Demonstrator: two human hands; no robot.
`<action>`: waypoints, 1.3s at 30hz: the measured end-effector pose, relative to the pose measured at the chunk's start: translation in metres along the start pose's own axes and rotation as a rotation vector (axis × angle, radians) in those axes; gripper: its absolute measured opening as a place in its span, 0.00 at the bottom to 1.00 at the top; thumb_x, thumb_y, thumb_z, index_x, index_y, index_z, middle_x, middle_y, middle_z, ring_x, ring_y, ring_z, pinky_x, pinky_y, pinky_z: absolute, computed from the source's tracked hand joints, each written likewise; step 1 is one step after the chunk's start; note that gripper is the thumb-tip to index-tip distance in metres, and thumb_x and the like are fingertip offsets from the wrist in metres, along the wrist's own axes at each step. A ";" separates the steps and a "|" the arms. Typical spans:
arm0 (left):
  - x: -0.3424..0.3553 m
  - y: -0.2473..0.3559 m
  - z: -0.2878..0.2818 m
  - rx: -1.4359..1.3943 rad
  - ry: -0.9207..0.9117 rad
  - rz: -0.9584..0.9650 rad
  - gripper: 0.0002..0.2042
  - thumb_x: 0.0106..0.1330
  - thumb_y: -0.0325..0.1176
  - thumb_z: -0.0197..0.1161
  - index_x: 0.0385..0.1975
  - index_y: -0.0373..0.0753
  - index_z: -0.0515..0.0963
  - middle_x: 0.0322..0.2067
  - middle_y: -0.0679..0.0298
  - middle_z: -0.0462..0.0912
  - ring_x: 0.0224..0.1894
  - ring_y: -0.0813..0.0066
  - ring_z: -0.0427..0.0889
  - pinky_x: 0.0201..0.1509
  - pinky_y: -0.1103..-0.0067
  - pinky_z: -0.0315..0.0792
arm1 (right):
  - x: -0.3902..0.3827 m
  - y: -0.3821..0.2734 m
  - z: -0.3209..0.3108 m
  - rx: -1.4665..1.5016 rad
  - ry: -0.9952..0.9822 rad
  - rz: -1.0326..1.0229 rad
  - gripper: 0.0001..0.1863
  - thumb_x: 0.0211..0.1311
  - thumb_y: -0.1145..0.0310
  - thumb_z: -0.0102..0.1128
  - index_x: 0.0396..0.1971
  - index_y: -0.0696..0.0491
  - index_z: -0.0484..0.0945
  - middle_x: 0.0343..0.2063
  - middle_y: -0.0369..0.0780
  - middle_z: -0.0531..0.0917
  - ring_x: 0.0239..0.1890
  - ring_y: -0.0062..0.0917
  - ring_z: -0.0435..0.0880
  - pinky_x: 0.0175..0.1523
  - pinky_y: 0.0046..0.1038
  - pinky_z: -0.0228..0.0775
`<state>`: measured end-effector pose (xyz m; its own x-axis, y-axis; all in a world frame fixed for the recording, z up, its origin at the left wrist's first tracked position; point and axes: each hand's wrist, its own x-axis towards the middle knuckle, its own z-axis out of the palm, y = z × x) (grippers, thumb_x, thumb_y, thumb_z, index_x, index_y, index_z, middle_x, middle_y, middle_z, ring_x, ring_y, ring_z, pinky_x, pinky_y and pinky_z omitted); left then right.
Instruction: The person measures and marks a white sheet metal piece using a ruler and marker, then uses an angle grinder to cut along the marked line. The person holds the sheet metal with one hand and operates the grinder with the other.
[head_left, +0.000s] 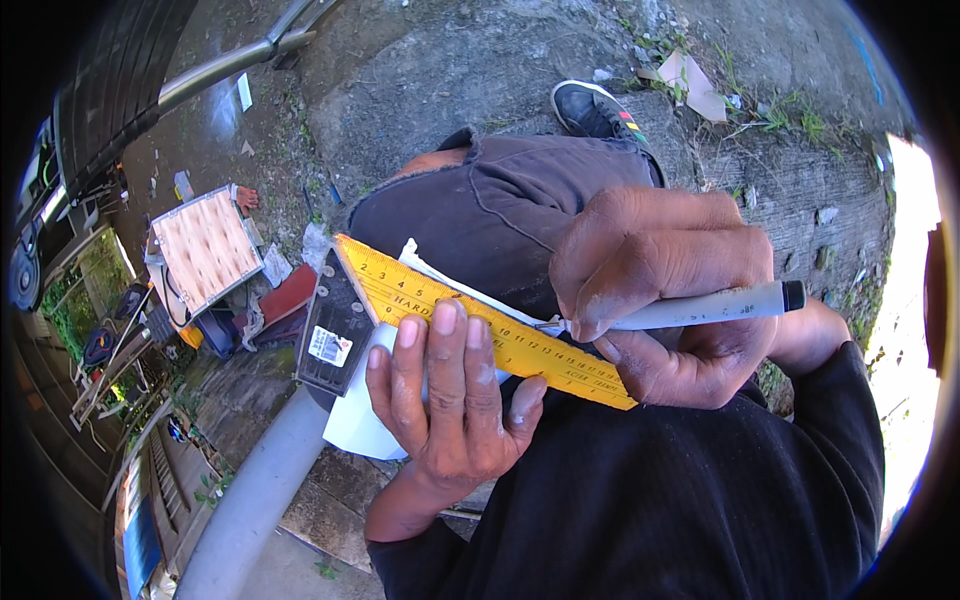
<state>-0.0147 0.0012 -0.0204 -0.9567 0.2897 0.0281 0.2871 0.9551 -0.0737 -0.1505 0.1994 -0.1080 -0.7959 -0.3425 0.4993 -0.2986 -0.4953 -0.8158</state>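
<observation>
A yellow square ruler (385, 300) with a dark handle (335, 325) lies slantwise over a white sheet (362, 425) at my lap. My left hand (452, 400) presses on its blade, fingers stretched out flat and the thumb apart from them. In my right hand (665, 290) is a white pen (690, 308) with a black end, pinched between thumb and fingers. The pen's tip meets the upper edge of the blade, where a strip of the white sheet shows. What supports the sheet from below is hidden.
My bent leg in dark trousers (480, 210) and a dark shoe (590, 110) rest beyond the ruler. A thick grey pipe (250, 495) runs at lower left. Farther left stand a wood-topped box (207, 250) and scattered clutter. Cardboard scrap (692, 88) lies on the rough ground.
</observation>
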 end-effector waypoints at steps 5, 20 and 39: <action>0.000 0.000 -0.001 0.006 -0.022 -0.010 0.28 0.83 0.54 0.56 0.61 0.31 0.84 0.66 0.50 0.84 0.73 0.46 0.75 0.79 0.47 0.61 | 0.000 -0.003 0.007 -0.036 0.017 0.002 0.03 0.54 0.80 0.64 0.28 0.63 0.84 0.28 0.48 0.84 0.25 0.28 0.87 0.32 0.28 0.81; 0.000 0.000 0.001 0.012 -0.009 -0.014 0.28 0.83 0.54 0.55 0.62 0.34 0.85 0.66 0.52 0.84 0.74 0.49 0.74 0.81 0.48 0.60 | 0.003 -0.005 0.007 -0.106 -0.033 -0.012 0.05 0.51 0.80 0.63 0.29 0.64 0.84 0.28 0.48 0.84 0.25 0.30 0.88 0.30 0.28 0.81; 0.000 0.000 0.003 0.015 0.004 -0.027 0.28 0.83 0.54 0.55 0.63 0.34 0.85 0.66 0.54 0.85 0.73 0.51 0.75 0.80 0.50 0.61 | 0.008 -0.003 0.011 -0.159 -0.051 -0.033 0.05 0.55 0.79 0.65 0.29 0.65 0.83 0.28 0.50 0.84 0.25 0.33 0.87 0.30 0.31 0.81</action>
<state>-0.0145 0.0013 -0.0236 -0.9639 0.2640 0.0342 0.2602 0.9616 -0.0877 -0.1502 0.1898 -0.0988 -0.7580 -0.3699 0.5373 -0.4070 -0.3756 -0.8327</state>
